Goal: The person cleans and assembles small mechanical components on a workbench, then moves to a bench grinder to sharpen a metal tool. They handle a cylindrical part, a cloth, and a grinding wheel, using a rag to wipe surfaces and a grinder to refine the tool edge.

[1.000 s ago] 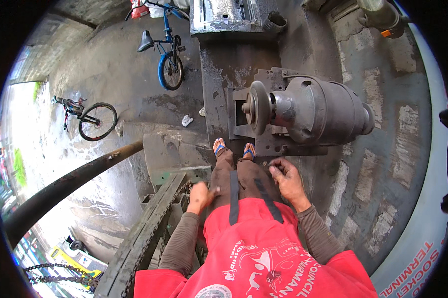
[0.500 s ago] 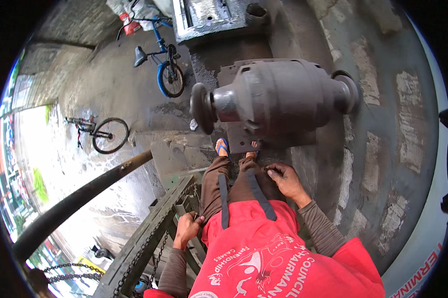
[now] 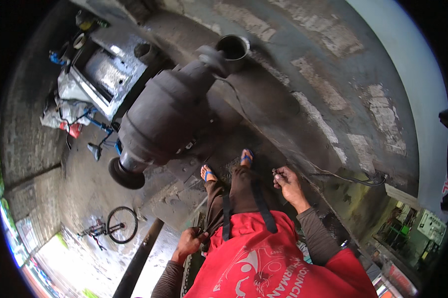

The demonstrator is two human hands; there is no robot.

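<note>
My left hand (image 3: 188, 243) is closed at my left hip, its fingers pinching the brown trousers (image 3: 215, 211) beside the red shirt. Out to the right of my right thigh, my right hand (image 3: 289, 186) has its fingers curled together. A small dark tip shows at its fingertips, too small to name. Ahead of my feet stands a large grey bench grinder (image 3: 164, 116), with a round wheel at each end of its motor body. Neither hand touches it.
A metal basin (image 3: 107, 74) and a blue bicycle (image 3: 102, 130) stand beyond the grinder. Another bicycle (image 3: 117, 226) is at the left, near a dark pole (image 3: 139, 263). A round pot (image 3: 233, 47) sits by the far wheel. A cable (image 3: 340, 176) runs along the right wall.
My view and body have turned to the right, so the grinder now lies further left and slanted. My right hand is further from my thigh; my left stays at the hip.
</note>
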